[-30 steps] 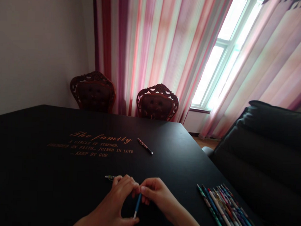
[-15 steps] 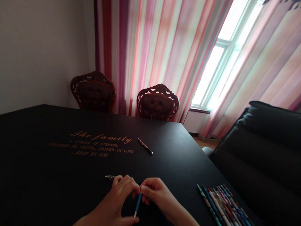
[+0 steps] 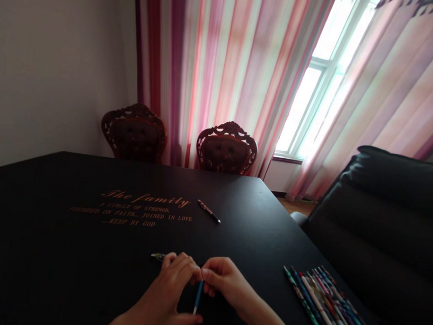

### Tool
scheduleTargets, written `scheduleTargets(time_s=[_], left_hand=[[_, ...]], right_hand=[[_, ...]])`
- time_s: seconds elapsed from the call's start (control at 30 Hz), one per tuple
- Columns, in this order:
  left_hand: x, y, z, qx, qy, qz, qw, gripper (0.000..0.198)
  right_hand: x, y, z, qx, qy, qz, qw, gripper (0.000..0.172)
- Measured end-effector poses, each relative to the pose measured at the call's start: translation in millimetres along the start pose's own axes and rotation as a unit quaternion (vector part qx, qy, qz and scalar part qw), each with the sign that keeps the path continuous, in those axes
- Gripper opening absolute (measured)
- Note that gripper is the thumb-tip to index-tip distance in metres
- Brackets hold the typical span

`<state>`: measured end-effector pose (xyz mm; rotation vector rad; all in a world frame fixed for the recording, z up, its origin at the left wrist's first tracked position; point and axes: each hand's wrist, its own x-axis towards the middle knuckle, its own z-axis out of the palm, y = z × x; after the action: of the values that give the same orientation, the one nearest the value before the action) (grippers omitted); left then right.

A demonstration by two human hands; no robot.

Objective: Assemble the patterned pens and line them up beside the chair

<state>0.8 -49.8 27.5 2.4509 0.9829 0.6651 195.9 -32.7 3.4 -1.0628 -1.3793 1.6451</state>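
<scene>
A slim blue pen (image 3: 198, 297) with a pale tip points down toward me between my hands. My left hand (image 3: 175, 284) bridges it, the thumb against the lower tip and the curled fingers near the upper end. With thumb and fingers, my right hand (image 3: 222, 278) pinches that upper end, which the fingertips hide. Just behind my left fingers lies a patterned pen (image 3: 158, 256), partly covered by the hand. Farther off, a dark pen with a reddish pattern (image 3: 209, 211) rests at a slant on the black table (image 3: 56, 275).
At right on the table, several pens (image 3: 325, 299) lie side by side in a row. Beyond the table's right edge stands a black leather seat (image 3: 374, 210). Two carved chairs, a left one (image 3: 134, 133) and a right one (image 3: 227, 148), are at the far edge.
Almost nothing differs. My left thumb has shifted slightly to the right at the pen's lower tip; both hands keep their hold on the blue pen.
</scene>
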Motion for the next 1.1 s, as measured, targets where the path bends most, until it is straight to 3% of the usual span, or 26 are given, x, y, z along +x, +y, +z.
scheduleTargets(time_s=[0.4, 0.63, 1.1], left_hand=[[2.8, 7.8, -5.6, 0.026, -0.013, 0.004, 1.0, 0.041], [2.7, 6.1, -9.0, 0.008, -0.01, 0.007, 1.0, 0.039], [4.4, 13.6, -10.7, -0.027, -0.02, -0.025, 0.999, 0.034]], right_hand=[[-2.8, -4.4, 1.4, -0.008, -0.016, 0.007, 1.0, 0.047], [-4.7, -4.8, -5.8, 0.034, -0.08, -0.004, 0.996, 0.04], [1.5, 7.7, -3.6, 0.052, -0.061, -0.002, 0.997, 0.037]])
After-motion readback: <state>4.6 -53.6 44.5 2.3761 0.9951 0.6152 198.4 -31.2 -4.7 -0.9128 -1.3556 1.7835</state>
